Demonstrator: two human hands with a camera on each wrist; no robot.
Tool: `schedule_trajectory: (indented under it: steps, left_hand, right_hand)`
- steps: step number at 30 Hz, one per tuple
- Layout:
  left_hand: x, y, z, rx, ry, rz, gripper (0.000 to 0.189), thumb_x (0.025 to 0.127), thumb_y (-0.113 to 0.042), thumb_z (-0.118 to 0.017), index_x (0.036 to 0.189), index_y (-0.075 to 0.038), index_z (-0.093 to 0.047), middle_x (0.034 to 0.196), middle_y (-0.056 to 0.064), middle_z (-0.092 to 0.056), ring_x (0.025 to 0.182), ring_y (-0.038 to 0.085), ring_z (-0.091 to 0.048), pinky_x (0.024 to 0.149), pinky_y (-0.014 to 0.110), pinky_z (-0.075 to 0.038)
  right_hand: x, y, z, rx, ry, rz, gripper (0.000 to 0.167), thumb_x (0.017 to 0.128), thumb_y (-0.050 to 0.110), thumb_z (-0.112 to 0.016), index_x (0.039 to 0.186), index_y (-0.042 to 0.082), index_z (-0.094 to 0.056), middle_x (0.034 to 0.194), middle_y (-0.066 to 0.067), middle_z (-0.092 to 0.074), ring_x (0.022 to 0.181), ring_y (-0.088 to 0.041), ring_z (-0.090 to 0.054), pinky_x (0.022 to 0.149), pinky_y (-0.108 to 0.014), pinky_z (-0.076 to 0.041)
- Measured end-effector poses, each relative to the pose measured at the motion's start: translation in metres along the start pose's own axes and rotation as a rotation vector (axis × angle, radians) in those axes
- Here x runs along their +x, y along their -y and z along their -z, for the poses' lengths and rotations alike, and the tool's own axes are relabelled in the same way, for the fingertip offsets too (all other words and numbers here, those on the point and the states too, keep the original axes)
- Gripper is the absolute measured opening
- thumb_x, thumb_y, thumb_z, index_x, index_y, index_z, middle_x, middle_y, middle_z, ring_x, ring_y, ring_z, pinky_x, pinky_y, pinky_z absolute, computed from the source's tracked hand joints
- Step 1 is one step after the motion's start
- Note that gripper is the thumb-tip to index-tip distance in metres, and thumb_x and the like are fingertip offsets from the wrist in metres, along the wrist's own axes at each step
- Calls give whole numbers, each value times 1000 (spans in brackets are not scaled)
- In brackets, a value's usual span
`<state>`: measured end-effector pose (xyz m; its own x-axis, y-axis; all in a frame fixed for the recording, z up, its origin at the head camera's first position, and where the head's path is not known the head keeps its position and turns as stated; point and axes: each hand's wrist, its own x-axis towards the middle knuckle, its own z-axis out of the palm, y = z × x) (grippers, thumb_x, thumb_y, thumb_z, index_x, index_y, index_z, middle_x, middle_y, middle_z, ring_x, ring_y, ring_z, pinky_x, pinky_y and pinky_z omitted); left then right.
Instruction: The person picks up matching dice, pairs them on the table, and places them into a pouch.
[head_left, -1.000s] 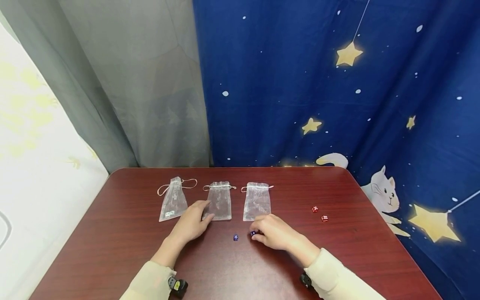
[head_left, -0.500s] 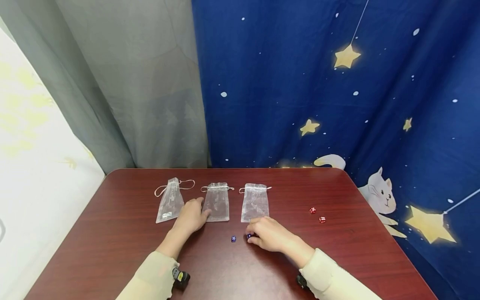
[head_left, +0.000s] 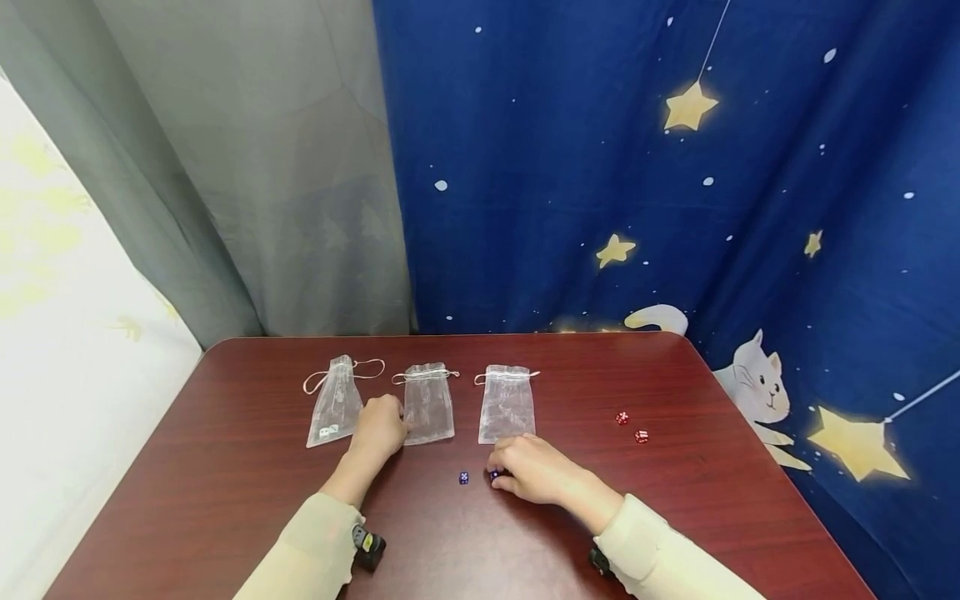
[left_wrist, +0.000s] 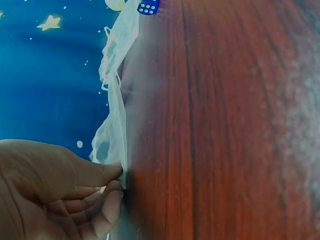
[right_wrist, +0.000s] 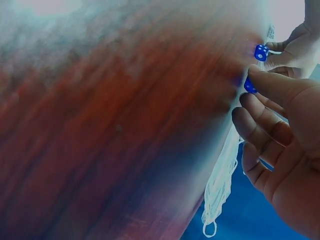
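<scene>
In the head view my left hand (head_left: 381,427) is at the left edge of the middle sheer white drawstring bag (head_left: 429,408). The left wrist view has its thumb and forefinger pinching the edge of that bag (left_wrist: 114,130). My right hand (head_left: 534,468) holds a blue die (head_left: 494,475) between thumb and fingers, just in front of the right drawstring bag (head_left: 507,408). The right wrist view has this held die (right_wrist: 250,85) partly hidden by the thumb. A second blue die (head_left: 463,477) lies on the table between the hands.
A third drawstring bag (head_left: 335,404) lies at the left with white dice (head_left: 328,431) inside. Two red dice, one farther back (head_left: 622,418) and one nearer (head_left: 641,436), lie to the right on the brown table (head_left: 480,550). Curtains (head_left: 525,167) hang behind the table.
The left hand's spread thumb and fingers have closed onto the middle bag's left edge, and the bag sits slightly turned. The right hand stays at its blue die. The head view has shifted slightly.
</scene>
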<state>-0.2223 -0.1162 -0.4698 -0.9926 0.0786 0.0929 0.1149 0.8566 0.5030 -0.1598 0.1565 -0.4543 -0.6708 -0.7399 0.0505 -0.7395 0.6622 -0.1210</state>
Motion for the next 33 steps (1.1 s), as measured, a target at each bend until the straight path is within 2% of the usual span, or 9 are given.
schedule_trajectory:
  steps: [2, 5, 10, 14, 20, 23, 28, 33]
  left_hand:
    - [0, 0, 0, -14, 15, 5, 47, 73, 1, -73, 51, -17, -36, 52, -1, -40, 55, 21, -38, 53, 37, -34]
    - [-2, 0, 0, -27, 7, 8, 40, 72, 4, -68, 51, -18, -41, 54, -4, -39, 57, 19, -37, 53, 34, -32]
    - [-4, 4, -2, -41, -47, -13, 29, 70, 5, -65, 52, -15, -54, 56, -1, -53, 57, 23, -48, 55, 39, -44]
    - [-6, 6, -4, -50, -91, -26, 24, 74, 0, -71, 57, -13, -61, 61, 1, -61, 61, 26, -59, 61, 46, -51]
    - [-9, 7, -3, -89, -116, -17, 17, 80, -6, -78, 66, -10, -69, 70, 5, -69, 74, 35, -68, 72, 53, -54]
    - [-11, 8, -2, -109, -126, -14, 17, 81, -7, -79, 67, -10, -69, 67, 1, -67, 71, 31, -67, 71, 52, -54]
    - [-11, 10, -2, -138, -161, -26, 16, 82, -7, -80, 70, -11, -70, 62, -3, -63, 62, 20, -62, 64, 45, -53]
    - [-13, 8, 1, -166, -198, -37, 11, 83, -7, -80, 75, -9, -73, 63, -5, -64, 60, 15, -59, 61, 39, -51]
  right_hand:
    - [0, 1, -1, -9, 2, 0, 9, 90, 26, -78, 95, 19, -76, 88, 11, -65, 84, -4, -62, 83, -33, -52]
    - [1, 1, 0, -18, 4, -1, 11, 89, 27, -79, 95, 19, -77, 86, 11, -64, 80, -3, -60, 80, -32, -52]
    - [1, 1, 0, -3, 3, -1, 13, 88, 27, -80, 97, 18, -77, 85, 10, -64, 79, -3, -59, 77, -31, -52]
    - [0, -1, -1, 33, -6, -7, 19, 87, 32, -80, 99, 17, -78, 87, 8, -65, 81, -4, -61, 77, -31, -52]
    - [-1, -4, -3, 72, -22, -9, 24, 87, 38, -80, 100, 18, -77, 95, 8, -69, 87, -4, -64, 80, -31, -53]
    - [0, -4, -2, 80, -31, -2, 26, 87, 39, -79, 102, 18, -77, 97, 8, -69, 88, -4, -63, 80, -31, -53]
    - [1, -2, 0, 82, -52, -2, 25, 88, 39, -79, 102, 19, -75, 91, 8, -66, 78, -3, -57, 74, -30, -51]
    - [3, -2, 4, 94, -72, 3, 22, 89, 36, -78, 101, 19, -74, 88, 6, -64, 74, -3, -54, 70, -28, -50]
